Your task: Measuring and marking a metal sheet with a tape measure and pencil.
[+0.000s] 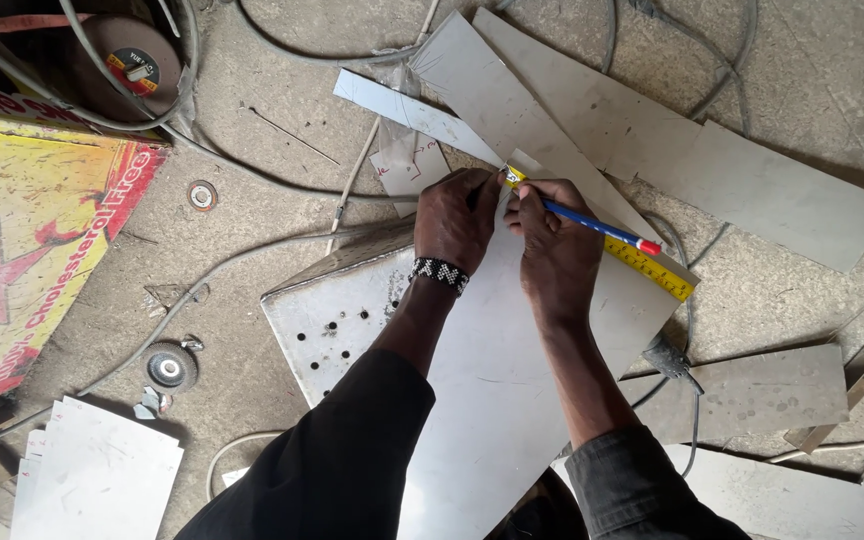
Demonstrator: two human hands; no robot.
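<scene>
Marking in progress on a pale sheet-metal panel (pixel 512 370) lying on the concrete floor (pixel 252 210); all positions below are taken from this panel. Left hand (pixel 455 220) presses at the panel's far edge, fingers curled down and pinching the end of a yellow measuring tape (pixel 652 265), which runs from there along the panel's right edge. Right hand (pixel 555 245) sits just beside the left, touching it, fingers clenched around a blue pencil with a red cap (pixel 597 228); the tip is hidden under the fingers, so contact with the metal cannot be confirmed. A beaded black-and-white wristband (pixel 440 273) is on the left wrist. A perforated steel plate (pixel 337 320) lies under the panel's left side. Loose metal strips (pixel 652 140) lie beyond the far edge, cables (pixel 282 180) cross the floor left of it, and a grinding disc (pixel 170 366) lies well to the left. Risks, as judged: the tape end could slip under the left fingers and shift the reading; the panel, resting on an uneven stack, could rock under hand pressure and skew the mark; bare hands are close to cut sheet edges.
</scene>
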